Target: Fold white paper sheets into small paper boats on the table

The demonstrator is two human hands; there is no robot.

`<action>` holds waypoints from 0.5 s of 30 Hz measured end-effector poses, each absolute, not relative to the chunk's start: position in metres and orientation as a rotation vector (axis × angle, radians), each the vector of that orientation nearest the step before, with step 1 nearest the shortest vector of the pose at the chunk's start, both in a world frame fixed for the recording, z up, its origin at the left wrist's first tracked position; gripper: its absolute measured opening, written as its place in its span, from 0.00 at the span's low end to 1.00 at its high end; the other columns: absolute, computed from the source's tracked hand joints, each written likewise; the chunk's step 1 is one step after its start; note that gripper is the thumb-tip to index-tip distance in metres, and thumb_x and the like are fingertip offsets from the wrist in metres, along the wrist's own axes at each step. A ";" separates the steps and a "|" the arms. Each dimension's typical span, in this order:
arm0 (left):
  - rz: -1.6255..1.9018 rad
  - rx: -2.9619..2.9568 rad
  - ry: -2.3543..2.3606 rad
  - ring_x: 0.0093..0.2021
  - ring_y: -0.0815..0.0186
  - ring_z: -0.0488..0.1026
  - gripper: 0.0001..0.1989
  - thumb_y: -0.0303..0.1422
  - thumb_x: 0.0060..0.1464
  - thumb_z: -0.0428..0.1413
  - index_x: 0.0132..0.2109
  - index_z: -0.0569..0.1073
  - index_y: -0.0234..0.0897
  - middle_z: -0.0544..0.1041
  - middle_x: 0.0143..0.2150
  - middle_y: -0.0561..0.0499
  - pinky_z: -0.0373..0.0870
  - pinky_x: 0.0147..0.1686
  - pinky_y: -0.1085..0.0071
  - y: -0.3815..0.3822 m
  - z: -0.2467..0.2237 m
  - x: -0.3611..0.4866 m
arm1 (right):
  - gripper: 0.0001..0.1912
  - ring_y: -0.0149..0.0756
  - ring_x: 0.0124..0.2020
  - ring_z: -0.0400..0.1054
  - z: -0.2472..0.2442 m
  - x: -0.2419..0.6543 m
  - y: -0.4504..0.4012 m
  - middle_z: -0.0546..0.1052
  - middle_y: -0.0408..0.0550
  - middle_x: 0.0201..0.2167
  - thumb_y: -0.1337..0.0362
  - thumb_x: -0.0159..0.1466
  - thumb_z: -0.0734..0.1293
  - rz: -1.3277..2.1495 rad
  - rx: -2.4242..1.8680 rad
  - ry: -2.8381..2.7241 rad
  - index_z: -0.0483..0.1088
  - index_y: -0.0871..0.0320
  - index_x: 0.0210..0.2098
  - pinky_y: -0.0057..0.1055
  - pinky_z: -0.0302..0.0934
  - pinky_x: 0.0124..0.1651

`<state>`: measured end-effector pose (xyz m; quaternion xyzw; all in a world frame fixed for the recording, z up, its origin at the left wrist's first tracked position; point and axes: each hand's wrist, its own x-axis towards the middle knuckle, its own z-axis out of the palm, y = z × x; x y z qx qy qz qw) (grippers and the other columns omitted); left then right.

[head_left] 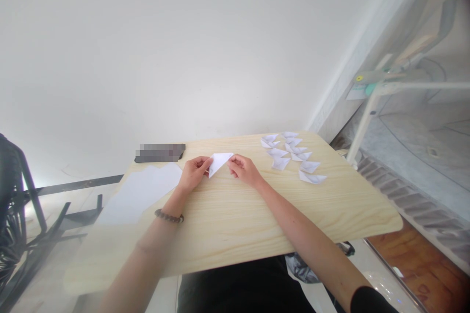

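Note:
A small folded piece of white paper (219,162), with a slanted lower edge, is held up between both hands over the middle of the wooden table (227,225). My left hand (194,171) pinches its left side between thumb and fingers; a dark beaded bracelet (169,216) circles that wrist. At the paper's right corner, my right hand (243,168) is closed with its fingertips on the edge. Several folded paper boats (279,163) stand in loose rows to the right of my right hand.
White paper sheets (141,190) lie on the table's left side. Behind them, near the back edge, is a dark item (159,153), blurred out by pixels. A white wall (220,58) rises behind the table. A black chair (22,195) stands at the left, a white metal frame (367,122) at the right.

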<state>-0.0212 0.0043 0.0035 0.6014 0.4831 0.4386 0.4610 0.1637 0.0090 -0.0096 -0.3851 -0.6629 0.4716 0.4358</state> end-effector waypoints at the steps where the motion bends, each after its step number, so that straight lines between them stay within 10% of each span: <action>1: 1.090 1.466 1.182 0.26 0.70 0.66 0.20 0.44 0.45 0.52 0.35 0.69 0.29 0.70 0.28 0.49 0.67 0.25 0.74 0.005 0.003 -0.021 | 0.11 0.23 0.16 0.58 -0.010 0.164 0.009 0.66 0.39 0.18 0.56 0.55 0.59 1.164 -0.953 -1.659 0.62 0.59 0.28 0.20 0.54 0.20; 15: 1.046 1.427 1.039 0.23 0.70 0.68 0.15 0.40 0.45 0.54 0.36 0.66 0.31 0.71 0.24 0.52 0.70 0.27 0.69 0.002 0.002 -0.019 | 0.09 0.24 0.18 0.60 -0.009 0.164 0.009 0.66 0.40 0.18 0.59 0.54 0.61 1.192 -0.945 -1.675 0.63 0.60 0.28 0.20 0.56 0.20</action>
